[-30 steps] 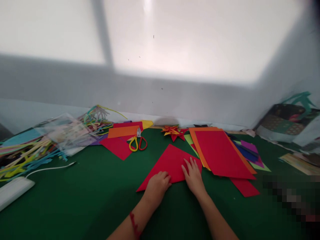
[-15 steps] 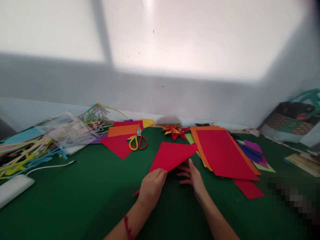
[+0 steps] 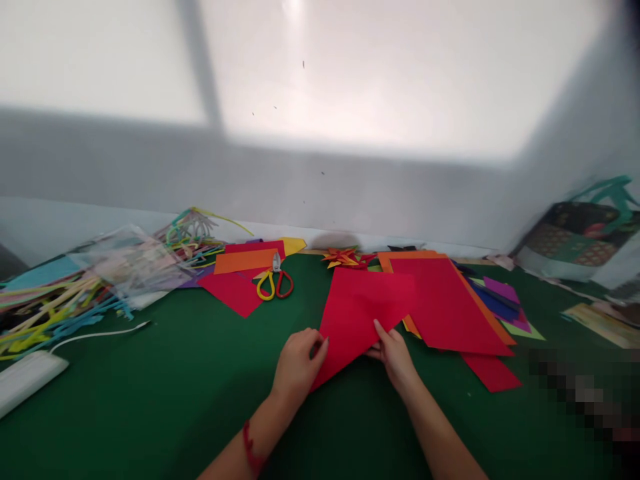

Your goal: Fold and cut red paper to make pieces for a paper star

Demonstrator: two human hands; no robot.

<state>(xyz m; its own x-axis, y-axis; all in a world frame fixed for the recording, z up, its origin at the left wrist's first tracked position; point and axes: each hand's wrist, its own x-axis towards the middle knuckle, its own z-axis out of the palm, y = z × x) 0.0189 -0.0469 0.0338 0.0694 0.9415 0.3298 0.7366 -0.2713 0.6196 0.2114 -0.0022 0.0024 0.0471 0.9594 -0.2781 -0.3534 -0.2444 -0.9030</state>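
Observation:
A folded sheet of red paper point(image 3: 357, 307) is raised at a tilt above the green tabletop, its pointed lower corner toward me. My right hand point(image 3: 393, 353) grips its lower right edge, thumb on top and fingers underneath. At its left edge is my left hand point(image 3: 296, 365), thumb and fingertips curled together against the paper. The far right part of the sheet overlaps a stack of red paper point(image 3: 450, 310) in view. Behind it lie folded red and orange paper stars point(image 3: 341, 258), partly covered.
Scissors point(image 3: 276, 277) with one yellow and one red handle lie left of centre, beside orange paper point(image 3: 245, 261). Colourful strips point(image 3: 65, 310) and a clear plastic bag point(image 3: 137, 260) fill the left. A white power strip point(image 3: 30, 380) is at the left edge; a patterned bag point(image 3: 570, 243) stands right.
The red paper has come up off the table and turned, its lower corner now toward me. My right hand has taken hold of its edge; my left hand has shifted along the left edge.

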